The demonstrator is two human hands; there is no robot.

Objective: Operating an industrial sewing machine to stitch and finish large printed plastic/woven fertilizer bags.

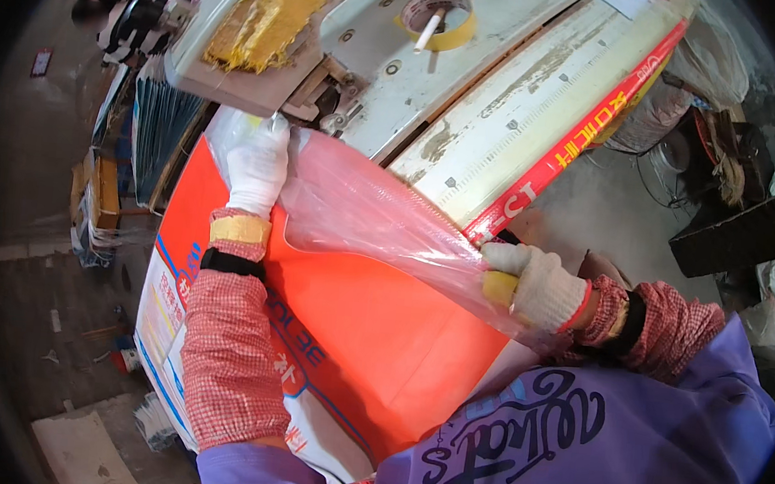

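Observation:
A large orange-red printed bag point(353, 317) lies across my front, with a clear plastic liner point(377, 206) spread over its upper edge. My left hand point(258, 168), in a white glove, is closed on the liner's left end, close to the metal fittings point(326, 98) of what looks like a sewing machine point(363, 42). At the right, my right hand point(542, 288), gloved with a yellow patch on the fingers, pinches the liner's other end beside the table corner. The liner is stretched in folds between both hands. My fingertips are partly hidden.
A tape roll point(439, 18) with a white stick across it and a ragged yellow sponge-like pad point(267, 18) sit on the machine. A ruler-marked tabletop point(500, 114) has a red printed edge strip. Stacked sheets point(162, 135) stand left; another person point(140, 18) is beyond. A dark box point(733, 240) is right.

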